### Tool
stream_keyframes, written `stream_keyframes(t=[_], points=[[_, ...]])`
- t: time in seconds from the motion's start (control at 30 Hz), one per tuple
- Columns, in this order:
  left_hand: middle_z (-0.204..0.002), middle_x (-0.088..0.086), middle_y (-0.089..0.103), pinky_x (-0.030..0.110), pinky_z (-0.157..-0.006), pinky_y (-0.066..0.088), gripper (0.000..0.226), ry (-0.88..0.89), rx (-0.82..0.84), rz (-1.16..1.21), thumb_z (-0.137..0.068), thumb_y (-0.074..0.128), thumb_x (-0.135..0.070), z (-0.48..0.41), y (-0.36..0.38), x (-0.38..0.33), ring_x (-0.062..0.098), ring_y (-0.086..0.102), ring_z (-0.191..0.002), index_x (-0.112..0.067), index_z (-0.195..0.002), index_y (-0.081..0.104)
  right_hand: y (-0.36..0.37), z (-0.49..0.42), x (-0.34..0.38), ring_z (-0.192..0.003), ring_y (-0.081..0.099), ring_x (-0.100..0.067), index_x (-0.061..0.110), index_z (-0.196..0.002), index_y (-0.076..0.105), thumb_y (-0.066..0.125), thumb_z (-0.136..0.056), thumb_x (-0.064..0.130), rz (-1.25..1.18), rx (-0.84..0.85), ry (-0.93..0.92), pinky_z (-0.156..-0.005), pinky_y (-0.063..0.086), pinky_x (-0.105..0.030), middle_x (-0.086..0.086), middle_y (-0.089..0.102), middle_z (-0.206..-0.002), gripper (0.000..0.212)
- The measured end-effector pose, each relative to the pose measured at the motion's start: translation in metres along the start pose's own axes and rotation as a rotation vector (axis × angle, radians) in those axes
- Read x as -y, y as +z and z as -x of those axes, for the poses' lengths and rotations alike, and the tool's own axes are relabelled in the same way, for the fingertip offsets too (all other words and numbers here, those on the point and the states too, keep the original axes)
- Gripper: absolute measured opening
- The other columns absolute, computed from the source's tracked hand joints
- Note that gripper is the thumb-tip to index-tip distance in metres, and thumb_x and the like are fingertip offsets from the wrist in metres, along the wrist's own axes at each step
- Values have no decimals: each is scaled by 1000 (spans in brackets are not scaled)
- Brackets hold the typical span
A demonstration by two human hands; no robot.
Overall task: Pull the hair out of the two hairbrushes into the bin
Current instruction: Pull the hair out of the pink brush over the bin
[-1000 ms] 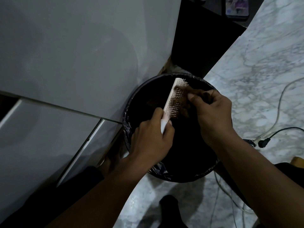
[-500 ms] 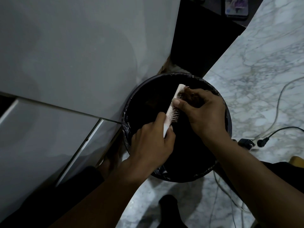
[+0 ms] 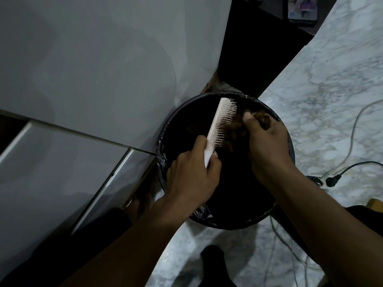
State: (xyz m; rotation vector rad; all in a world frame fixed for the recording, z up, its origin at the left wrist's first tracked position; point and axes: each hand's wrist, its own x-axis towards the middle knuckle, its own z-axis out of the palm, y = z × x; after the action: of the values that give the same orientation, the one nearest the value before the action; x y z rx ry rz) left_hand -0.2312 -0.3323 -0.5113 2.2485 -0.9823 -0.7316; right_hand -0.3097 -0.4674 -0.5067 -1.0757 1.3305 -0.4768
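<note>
At the far left we see pale grey cabinet fronts (image 3: pixel 87 65), lit dimly, with a dark gap between the panels. Next comes our left hand (image 3: pixel 191 179), fingers curled shut around the handle of the hairbrush (image 3: pixel 221 123). The brush is a pale, pinkish-white paddle type, long and narrow, seen nearly edge-on. It slants up and to the right from our fist, with its rows of short pale bristles facing right. It hangs over the open mouth of the bin (image 3: pixel 165 141), a round black container lined with a dark plastic bag that crinkles over the rim. The bin's inside is too dark for us to tell what lies in it.

Just right of the bristles sits a clump of brown hair (image 3: pixel 234 131), tangled and fuzzy, reaching from the bristle tips across to our right hand (image 3: pixel 267 141). That hand's thumb and fingers are pinched closed on the hair, more of it bunched at the fingertips, also above the bin.

Further right, the marble-patterned floor (image 3: pixel 331 83) carries a pale cable (image 3: pixel 352 137) and a black cable with a plug (image 3: pixel 331 180). At the top right edge a phone (image 3: pixel 302 9) lies on a dark surface.
</note>
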Motion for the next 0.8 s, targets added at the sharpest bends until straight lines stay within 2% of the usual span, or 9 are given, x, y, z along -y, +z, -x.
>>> stream_keyframes(t=[0.1, 0.17, 0.23, 0.33, 0.43, 0.53, 0.63, 0.73, 0.8], points=[[-72, 5, 62, 50, -59, 54, 18, -47, -8, 40, -95, 48, -41, -3, 0, 3, 35, 62, -64, -28, -91, 37, 1, 3, 1, -109, 70, -18, 20, -121, 60, 65, -95, 17, -42, 176, 20, -93, 59, -41, 4, 70, -114, 27], [-71, 5, 60, 51, -59, 53, 16, -53, -8, 44, -92, 46, -40, -4, -2, 4, 36, 61, -64, -29, -90, 35, 1, 8, 0, -108, 69, -6, 25, -133, 56, 71, -91, 13, 41, 302, -94, -90, 59, -31, 8, 69, -120, 46], [-71, 5, 59, 51, -58, 53, 14, -49, 1, 44, -92, 45, -40, -3, -2, 3, 35, 61, -63, -31, -91, 35, 1, 9, -4, -107, 70, -2, 22, -133, 59, 79, -84, 11, 134, 354, -210, -90, 59, -26, 6, 71, -120, 54], [-72, 4, 61, 49, -56, 53, 15, -17, 9, 38, -96, 47, -38, 0, -1, 1, 33, 61, -63, -29, -93, 36, 1, 5, -8, -95, 76, -9, 15, -111, 73, 88, -74, 14, 199, 255, -258, -88, 62, -38, 1, 79, -102, 40], [-74, 4, 62, 46, -56, 52, 17, 4, 4, 29, -99, 50, -36, 1, 0, 0, 32, 61, -64, -27, -93, 37, -2, 0, -12, -89, 77, -11, 22, -94, 78, 89, -72, 19, 230, 177, -271, -85, 62, -42, 3, 80, -93, 24], [-76, 4, 64, 47, -57, 52, 17, 8, 6, 22, -99, 50, -38, -1, 1, 0, 32, 62, -66, -26, -94, 39, -2, -4, -14, -91, 77, -14, 17, -95, 79, 87, -75, 14, 195, 127, -252, -83, 63, -44, 1, 80, -95, 21], [-73, 3, 62, 45, -56, 52, 18, -8, -11, 32, -98, 50, -39, -3, 1, 3, 32, 61, -63, -28, -92, 36, -1, -4, -11, -90, 77, -25, 4, -99, 76, 80, -83, 7, 85, 114, -177, -77, 64, -46, -9, 79, -95, 16], [-69, 3, 58, 42, -54, 49, 20, -35, -34, 59, -98, 50, -38, -6, 0, 6, 32, 60, -60, -28, -89, 35, 0, 1, -2, -85, 78, -27, -1, -103, 71, 67, -92, 0, -126, 149, -12, -67, 64, -36, -13, 78, -96, 12], [-70, 3, 59, 41, -54, 48, 19, -48, -43, 64, -96, 49, -39, -7, -1, 8, 33, 60, -61, -28, -89, 36, 0, 2, -1, -86, 78, -29, -4, -108, 67, 60, -95, -2, -187, 165, 68, -66, 63, -35, -17, 76, -100, 15]])
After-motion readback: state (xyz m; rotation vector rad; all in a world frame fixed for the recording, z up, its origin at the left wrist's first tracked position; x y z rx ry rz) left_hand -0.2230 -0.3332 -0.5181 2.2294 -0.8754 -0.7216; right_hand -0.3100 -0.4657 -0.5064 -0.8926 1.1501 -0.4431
